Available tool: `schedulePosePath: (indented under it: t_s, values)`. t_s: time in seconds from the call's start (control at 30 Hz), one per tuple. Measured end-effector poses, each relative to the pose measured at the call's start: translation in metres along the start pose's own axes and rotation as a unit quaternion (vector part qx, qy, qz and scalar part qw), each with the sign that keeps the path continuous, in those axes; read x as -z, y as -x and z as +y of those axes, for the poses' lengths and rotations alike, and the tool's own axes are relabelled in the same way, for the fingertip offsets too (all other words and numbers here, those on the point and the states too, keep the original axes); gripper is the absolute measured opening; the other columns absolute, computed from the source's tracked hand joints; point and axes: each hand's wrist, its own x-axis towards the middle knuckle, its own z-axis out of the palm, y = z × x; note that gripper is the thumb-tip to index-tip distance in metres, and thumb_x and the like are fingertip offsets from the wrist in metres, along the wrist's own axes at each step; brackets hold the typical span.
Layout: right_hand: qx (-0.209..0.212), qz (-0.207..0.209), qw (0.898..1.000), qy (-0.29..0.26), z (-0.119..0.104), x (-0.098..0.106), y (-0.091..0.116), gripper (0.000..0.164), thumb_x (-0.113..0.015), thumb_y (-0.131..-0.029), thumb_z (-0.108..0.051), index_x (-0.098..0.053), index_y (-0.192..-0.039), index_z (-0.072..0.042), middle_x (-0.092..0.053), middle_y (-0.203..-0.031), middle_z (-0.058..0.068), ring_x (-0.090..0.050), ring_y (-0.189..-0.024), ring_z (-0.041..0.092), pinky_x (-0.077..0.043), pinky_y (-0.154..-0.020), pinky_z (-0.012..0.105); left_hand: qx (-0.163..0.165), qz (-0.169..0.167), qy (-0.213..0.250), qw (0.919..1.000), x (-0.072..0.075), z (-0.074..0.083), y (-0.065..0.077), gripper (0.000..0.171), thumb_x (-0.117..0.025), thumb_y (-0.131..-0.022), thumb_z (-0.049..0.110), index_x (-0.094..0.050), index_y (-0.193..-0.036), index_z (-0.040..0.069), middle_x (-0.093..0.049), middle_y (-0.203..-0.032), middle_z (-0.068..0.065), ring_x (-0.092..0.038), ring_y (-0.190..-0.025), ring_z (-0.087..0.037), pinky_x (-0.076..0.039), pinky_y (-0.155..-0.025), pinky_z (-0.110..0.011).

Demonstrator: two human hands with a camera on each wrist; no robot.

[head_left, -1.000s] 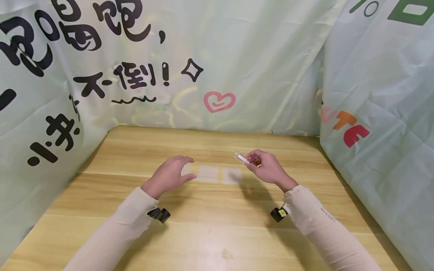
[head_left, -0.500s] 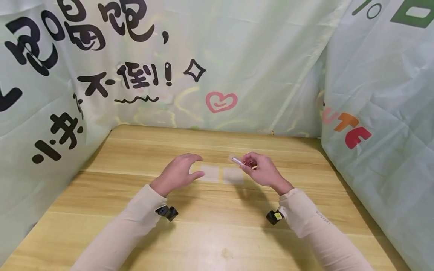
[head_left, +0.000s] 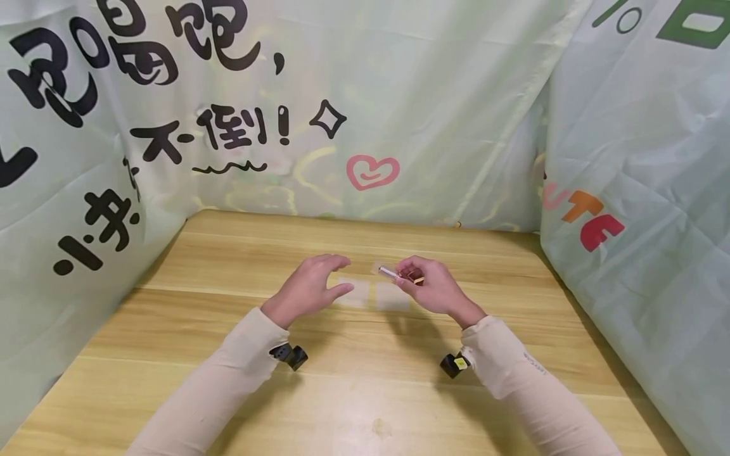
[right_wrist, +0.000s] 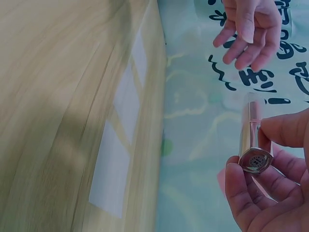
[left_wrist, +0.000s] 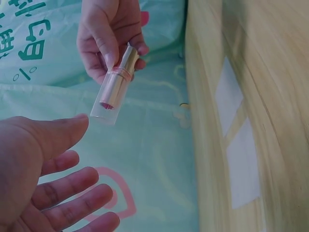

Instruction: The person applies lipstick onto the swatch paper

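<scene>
A lipstick point(head_left: 387, 272) with a clear cap and a shiny metallic base is held above the table by my right hand point(head_left: 431, 286). In the right wrist view, thumb and fingers pinch the lipstick point(right_wrist: 251, 128) near its base, whose round end faces that camera. Its clear capped end points towards my left hand point(head_left: 310, 286). That hand is raised with its fingers spread and thumb apart, holding nothing. A small gap separates its thumb tip from the clear cap of the lipstick point(left_wrist: 110, 96) in the left wrist view.
Pale rectangular patches point(head_left: 393, 296) lie flat in a row on the wooden table point(head_left: 342, 380), beneath the hands. Printed cloth point(head_left: 445, 126) hangs behind the table and along both sides. A small black camera point(head_left: 289, 356) sits at each wrist.
The right hand has carried the lipstick a little to the left. The left hand has moved right, so the gap between the hands is narrower. The head view has shifted slightly.
</scene>
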Motion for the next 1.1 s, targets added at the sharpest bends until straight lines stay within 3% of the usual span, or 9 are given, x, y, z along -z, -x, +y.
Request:
schedulePosePath:
  t_s: [0.33,0.77,1.1]
  values:
    - [0.012,-0.007,1.0,-0.013,-0.002,-0.005,0.001,0.011,-0.067,-0.092,-0.011,-0.068,-0.103,-0.008,-0.067,-0.089,0.002,-0.065,-0.083,0.017,-0.053,-0.066,0.033,-0.016,0.016,0.018,0.9996,-0.005,0.005,-0.007,0.045,-0.073,-0.089,0.024,-0.061,-0.126,0.003,-0.062,-0.125,-0.012,-0.062,-0.107,-0.025,-0.05,-0.093,-0.04]
    - [0.032,-0.007,0.999,-0.03,-0.011,-0.011,0.003,0.01,-0.068,-0.092,-0.01,-0.068,-0.1,-0.006,-0.068,-0.089,0.003,-0.065,-0.082,0.017,-0.056,-0.07,0.032,-0.036,0.007,0.017,0.9992,-0.012,0.011,-0.013,0.049,-0.079,-0.084,0.021,-0.061,-0.126,0.005,-0.063,-0.124,-0.01,-0.061,-0.108,-0.025,-0.051,-0.092,-0.039]
    - [0.048,0.006,0.998,-0.048,-0.012,-0.019,0.001,0.008,-0.069,-0.09,-0.009,-0.067,-0.097,-0.004,-0.067,-0.087,0.002,-0.063,-0.076,0.014,-0.056,-0.069,0.029,-0.072,0.04,0.027,0.9963,-0.02,0.01,-0.014,0.041,-0.082,-0.079,0.013,-0.066,-0.115,0.003,-0.067,-0.11,-0.01,-0.063,-0.098,-0.023,-0.053,-0.085,-0.037]
